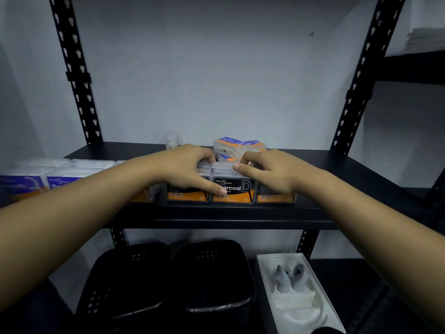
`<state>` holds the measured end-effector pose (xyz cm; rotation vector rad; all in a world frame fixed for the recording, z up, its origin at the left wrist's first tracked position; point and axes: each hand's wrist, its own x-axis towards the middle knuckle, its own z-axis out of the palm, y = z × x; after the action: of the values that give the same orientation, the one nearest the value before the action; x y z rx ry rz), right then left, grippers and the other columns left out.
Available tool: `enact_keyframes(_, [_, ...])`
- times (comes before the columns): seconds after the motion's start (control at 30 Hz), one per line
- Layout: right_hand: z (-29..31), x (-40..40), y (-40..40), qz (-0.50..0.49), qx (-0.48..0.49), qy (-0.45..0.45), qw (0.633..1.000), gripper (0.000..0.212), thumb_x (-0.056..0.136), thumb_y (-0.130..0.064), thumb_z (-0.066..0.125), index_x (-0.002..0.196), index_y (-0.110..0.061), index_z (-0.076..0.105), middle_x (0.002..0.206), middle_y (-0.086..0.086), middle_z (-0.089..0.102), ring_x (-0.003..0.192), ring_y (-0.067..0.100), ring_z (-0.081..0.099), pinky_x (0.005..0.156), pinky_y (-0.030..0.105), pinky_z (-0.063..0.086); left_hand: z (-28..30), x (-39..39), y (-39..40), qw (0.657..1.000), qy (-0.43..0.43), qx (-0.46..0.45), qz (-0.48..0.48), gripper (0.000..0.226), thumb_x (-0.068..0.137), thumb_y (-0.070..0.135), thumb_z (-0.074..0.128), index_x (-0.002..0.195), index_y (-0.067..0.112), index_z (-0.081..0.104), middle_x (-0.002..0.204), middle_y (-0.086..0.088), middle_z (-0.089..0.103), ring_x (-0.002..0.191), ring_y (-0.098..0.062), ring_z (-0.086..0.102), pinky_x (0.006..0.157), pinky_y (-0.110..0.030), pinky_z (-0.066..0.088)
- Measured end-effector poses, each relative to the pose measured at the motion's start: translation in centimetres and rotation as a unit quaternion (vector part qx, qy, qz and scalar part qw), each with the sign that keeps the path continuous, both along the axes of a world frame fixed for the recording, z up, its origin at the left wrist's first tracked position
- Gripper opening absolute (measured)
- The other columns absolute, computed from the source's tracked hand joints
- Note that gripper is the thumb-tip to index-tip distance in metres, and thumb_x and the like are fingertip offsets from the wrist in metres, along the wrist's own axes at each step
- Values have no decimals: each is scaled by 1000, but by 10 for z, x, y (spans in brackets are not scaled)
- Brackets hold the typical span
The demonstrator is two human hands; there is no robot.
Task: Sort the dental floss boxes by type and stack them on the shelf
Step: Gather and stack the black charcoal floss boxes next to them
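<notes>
From the head camera, both bare arms reached forward over the black shelf [337, 165]. The left hand [185, 168] lay over a row of black-and-orange charcoal floss boxes at the front edge, its fingers curled down over the tops and its thumb pressed against the label of the middle charcoal box [232, 189]. The right hand [267, 169] sat just beside it, fingers bent over the top of the same box and its right-hand neighbour [274, 195], thumb pointing toward the left hand; both hands seemed to grip the middle box, though how firmly could not be told. Under the left hand's palm stood the left charcoal box [186, 195], touching the middle one. Just beyond the fingertips of both hands lay a loose heap of clear boxes with blue-and-orange labels [232, 147], tilted against one another. Beyond the left hand's knuckles stood a small clear box [171, 141] near the wall. Out past the left forearm, a row of purple-labelled floss boxes [26, 184] ran along the shelf's front. Below the arms, on the lower level, sat two black perforated baskets [168, 285] side by side, and beneath the right forearm a white open box [267, 285] with pale moulded pieces inside.
</notes>
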<state>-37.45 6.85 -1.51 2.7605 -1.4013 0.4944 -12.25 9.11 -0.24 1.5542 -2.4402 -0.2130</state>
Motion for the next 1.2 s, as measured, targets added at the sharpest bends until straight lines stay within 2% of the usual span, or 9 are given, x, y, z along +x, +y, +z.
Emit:
enact_keyframes(0.17, [2,-2,1,30,5,-2,1000,62,89,-84,26,92,-33,62,79,-9,63,77,9,58,74,40,49,1,-2,6,1000,-8,0,12,76,56,82,74,113,33,61,99,13,65,89,-8,63,83,-37,57])
enact_keyframes(0.33, [1,-2,0,31,-1,23,999,74,73,-99,30,92,-33,58,81,-7,63,76,14,59,71,39,49,1,-4,12,999,4,2,32,78,54,81,77,113,32,62,102,11,67,92,-10,64,87,-39,56])
enact_keyframes(0.47, [0,-2,-1,30,-3,22,999,68,74,-97,32,90,-35,56,80,-8,61,76,12,57,67,37,44,1,-7,16,999,9,-1,52,81,57,73,82,121,28,61,112,9,65,102,-13,63,94,-37,53])
enact_keyframes(0.6, [0,-1,0,27,3,17,999,58,75,-94,37,84,-39,52,78,-10,58,74,7,54,64,34,38,1,-9,19,997,19,9,68,80,57,71,83,121,29,61,111,8,65,101,-14,62,94,-36,53])
enact_keyframes(0.73, [0,-3,1,27,15,5,1000,65,75,-93,41,95,-33,59,81,-10,60,75,6,55,64,34,38,0,-10,22,997,24,9,79,82,56,70,84,122,27,61,114,7,65,103,-15,62,96,-36,52])
enact_keyframes(0.87, [0,-3,0,25,15,10,1000,63,73,-94,39,88,-35,56,79,-9,59,75,6,53,64,34,37,0,-9,21,996,31,9,79,83,56,69,85,125,28,60,116,8,64,105,-14,61,96,-33,52])
enact_keyframes(1.0, [-2,-3,1,24,-2,20,1000,60,80,-92,34,85,-36,54,77,-10,59,74,7,55,64,35,39,-4,-6,17,997,48,6,66,73,55,69,85,115,34,62,110,11,66,102,-11,62,94,-33,52])
enact_keyframes(1.1, [-5,-4,2,26,2,9,1000,68,86,-88,21,92,-32,58,82,-9,63,80,10,59,75,41,49,-7,-5,15,997,73,-3,38,67,61,82,70,110,36,65,103,15,68,97,-5,64,91,-33,54])
enact_keyframes(1.2, [-5,-4,1,20,9,4,1000,71,88,-86,16,96,-31,60,82,-8,65,81,10,60,79,44,51,-10,-5,13,996,79,-36,8,54,86,79,44,105,34,67,91,11,70,88,-8,65,81,-34,54])
